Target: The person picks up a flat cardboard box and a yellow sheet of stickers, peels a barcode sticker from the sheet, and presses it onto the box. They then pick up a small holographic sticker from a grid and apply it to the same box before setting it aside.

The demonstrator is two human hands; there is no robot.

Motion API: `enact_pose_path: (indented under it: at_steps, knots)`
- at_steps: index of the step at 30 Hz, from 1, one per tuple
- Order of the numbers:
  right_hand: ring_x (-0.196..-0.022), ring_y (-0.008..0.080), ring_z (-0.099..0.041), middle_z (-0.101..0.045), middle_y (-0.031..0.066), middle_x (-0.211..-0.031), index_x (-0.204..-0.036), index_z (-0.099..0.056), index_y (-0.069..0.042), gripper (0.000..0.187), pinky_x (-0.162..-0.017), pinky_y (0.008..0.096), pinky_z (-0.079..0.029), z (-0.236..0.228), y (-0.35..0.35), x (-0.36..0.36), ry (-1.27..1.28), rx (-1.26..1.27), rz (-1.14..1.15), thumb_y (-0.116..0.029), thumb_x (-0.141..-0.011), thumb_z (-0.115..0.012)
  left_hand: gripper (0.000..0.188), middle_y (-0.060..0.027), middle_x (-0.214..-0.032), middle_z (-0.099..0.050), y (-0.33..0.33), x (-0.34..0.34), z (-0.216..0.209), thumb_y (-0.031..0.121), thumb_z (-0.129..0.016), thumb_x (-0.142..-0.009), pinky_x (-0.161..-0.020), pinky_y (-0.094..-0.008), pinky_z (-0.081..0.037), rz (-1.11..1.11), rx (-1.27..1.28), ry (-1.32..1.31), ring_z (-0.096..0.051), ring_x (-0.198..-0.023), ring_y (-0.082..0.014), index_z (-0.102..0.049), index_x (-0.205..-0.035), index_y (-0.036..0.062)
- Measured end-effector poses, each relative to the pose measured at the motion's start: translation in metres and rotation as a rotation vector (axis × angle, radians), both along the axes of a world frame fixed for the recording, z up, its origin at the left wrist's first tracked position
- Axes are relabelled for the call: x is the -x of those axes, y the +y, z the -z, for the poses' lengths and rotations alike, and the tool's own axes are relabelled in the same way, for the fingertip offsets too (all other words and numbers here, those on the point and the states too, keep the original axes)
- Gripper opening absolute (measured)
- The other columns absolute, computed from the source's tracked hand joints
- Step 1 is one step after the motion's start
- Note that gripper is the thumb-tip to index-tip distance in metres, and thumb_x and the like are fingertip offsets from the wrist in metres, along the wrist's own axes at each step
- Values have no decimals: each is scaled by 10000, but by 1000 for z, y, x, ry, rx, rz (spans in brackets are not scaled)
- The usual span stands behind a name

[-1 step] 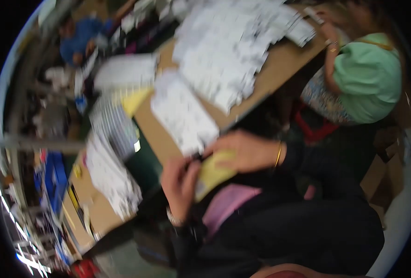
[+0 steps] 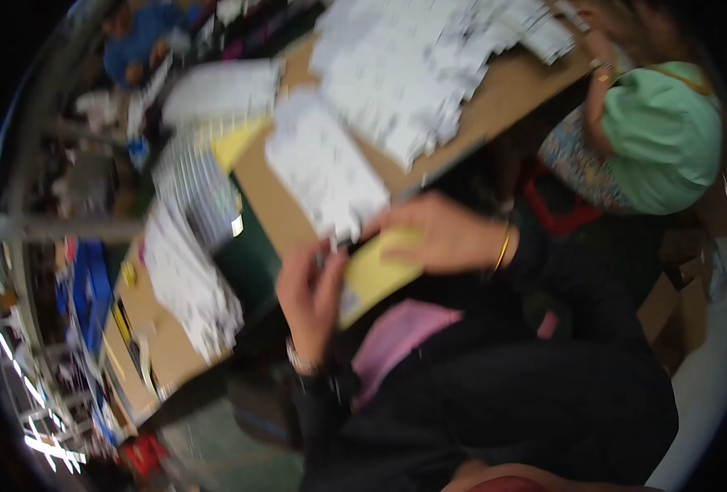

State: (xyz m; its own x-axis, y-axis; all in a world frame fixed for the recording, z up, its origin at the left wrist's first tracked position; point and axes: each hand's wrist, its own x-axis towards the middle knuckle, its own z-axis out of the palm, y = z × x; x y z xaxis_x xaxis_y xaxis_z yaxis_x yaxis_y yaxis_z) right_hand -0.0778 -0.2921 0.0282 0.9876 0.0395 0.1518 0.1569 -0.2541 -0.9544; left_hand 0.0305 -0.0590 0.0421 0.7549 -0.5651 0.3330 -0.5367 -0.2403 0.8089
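A pale yellow sheet (image 2: 380,279) is held in front of me, beyond a pink patch (image 2: 404,340) against my dark clothing. My right hand (image 2: 445,234), with a gold bangle at its wrist, grips the sheet's far right part between thumb and fingers. At the sheet's left edge my left hand (image 2: 310,291) is closed in a pinch. A small dark thing (image 2: 343,244) shows between the two hands' fingertips; blur hides its kind. Just beyond the fingertips lies a long strip of overlapping white paper pieces (image 2: 326,168) on the brown table (image 2: 265,213).
A large spread of white pieces (image 2: 396,74) covers the table's far part. White stacks (image 2: 187,279) and clear striped plastic (image 2: 195,193) lie left. A person in a green top (image 2: 663,135) works at the right edge; another in blue (image 2: 142,49) is far left. A red stool (image 2: 556,201) stands right.
The whole view has shifted slightly, and the sheet and both hands appear higher in it. Both hands keep their closed grip.
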Motion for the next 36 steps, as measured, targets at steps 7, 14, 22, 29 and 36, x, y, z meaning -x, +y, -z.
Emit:
enact_pose_path:
  at_steps: [7, 14, 22, 29, 36]
  knots:
    - [-975, 160, -678, -735, 81, -1051, -1332, -715, -52, 364, -895, 331, -551, -28, -4, -15, -22, 99, 39, -98, -972, -750, 229, -80, -1089, -803, 13, -13, 1, 60, -733, -1034, -828, -209, -550, 146, 62, 522, -704, -928, -61, -754, -1239, -39]
    - [-1010, 246, -658, -706, 72, -1022, -1310, -730, -93, 376, -994, 387, -485, -17, 2, -14, -328, 558, 170, -113, -937, -773, 290, -75, -1038, -788, 15, -5, 3, 37, -718, -1041, -808, -193, -544, 140, 181, 586, -703, -918, -58, -709, -1317, -52]
    - [-1009, 264, -640, -701, 72, -1026, -1158, -771, -86, 298, -997, 423, -460, -32, 27, -13, -480, 769, 349, -91, -865, -832, 372, -52, -945, -775, 13, -4, 16, 17, -707, -1037, -807, -209, -532, 65, 154, 413, -698, -894, -53, -648, -1401, -33]
    - [-909, 272, -659, -691, 78, -1003, -1043, -773, -50, 245, -821, 398, -522, -17, 52, -21, -426, 460, 287, -56, -814, -861, 473, -72, -885, -773, 2, 1, 19, 11, -714, -1026, -800, -218, -521, 59, 188, 286, -703, -868, -61, -555, -1470, -22]
    - [-877, 285, -680, -687, 86, -954, -1006, -761, -23, 220, -781, 400, -537, -9, 52, -29, -453, 473, 293, -46, -810, -857, 537, -73, -864, -779, -3, -4, 20, 7, -703, -1028, -761, -218, -518, 62, 198, 251, -719, -833, -77, -485, -1518, -9]
